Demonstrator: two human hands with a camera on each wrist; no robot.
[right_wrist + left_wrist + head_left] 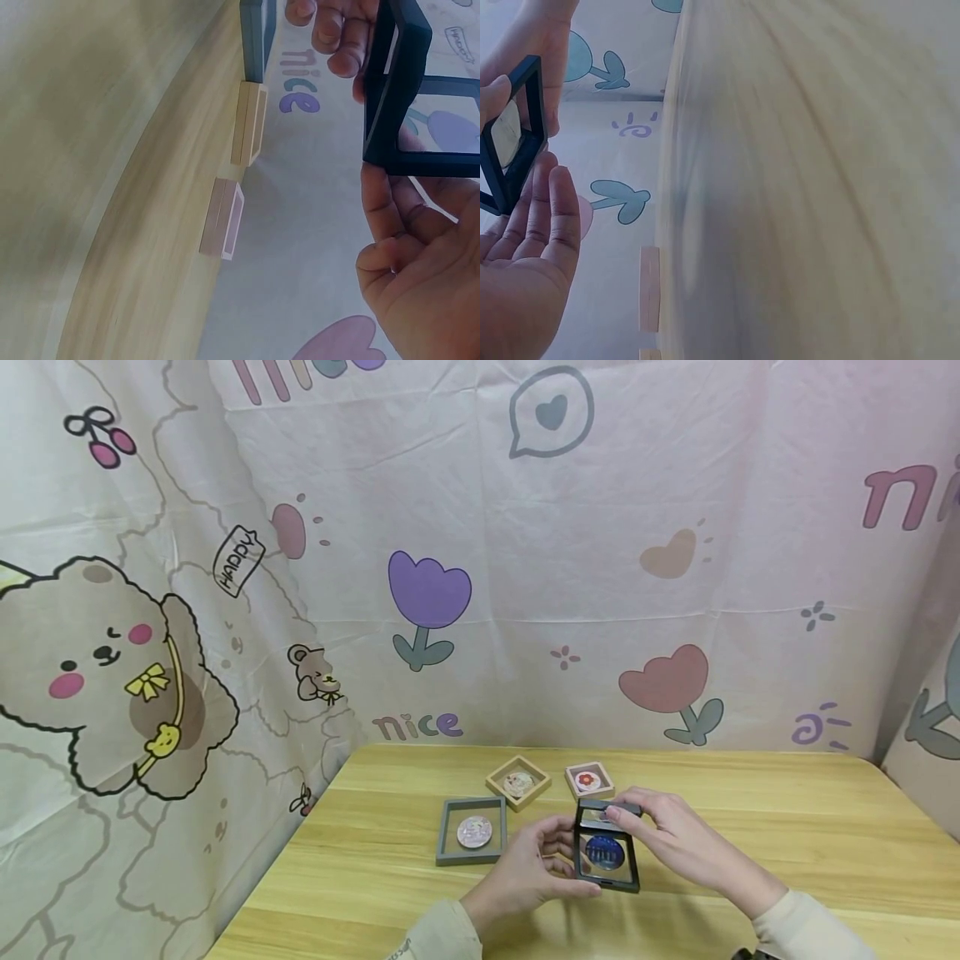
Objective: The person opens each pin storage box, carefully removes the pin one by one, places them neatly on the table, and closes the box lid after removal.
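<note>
Grips the black frame (pixel 611 884) with both hands, held up off the tabletop (pixel 375 893): pinches the upper part with the right hand (pixel 678 843), thumb on the near side, and holds the left side and lower corner with the left hand (pixel 521 877), thumb at the bottom edge. Seems to share the hold this way to steady both halves while leaving the middle uncovered, and probably to keep off the blue disc (pixel 604 852) inside.

Looks square, dark and slim-rimmed, with two parts meeting at an angle in the right wrist view, likely hinged. Carries the disc in the larger part, deep blue with paler upright marks too small to make out, pale on the side seen from the left wrist.

Has left of the hands, flat, a grey frame (pixel 468 859) with a pale purple disc (pixel 475 832). Farther back, has a tan frame (pixel 536 793) turned cornerwise with a patterned disc (pixel 518 785), then a small pink frame (pixel 596 794) with a red-flowered disc (pixel 587 780). Perhaps set back to give the hands room. Ends behind at a printed cloth (pixel 525 677)
</note>
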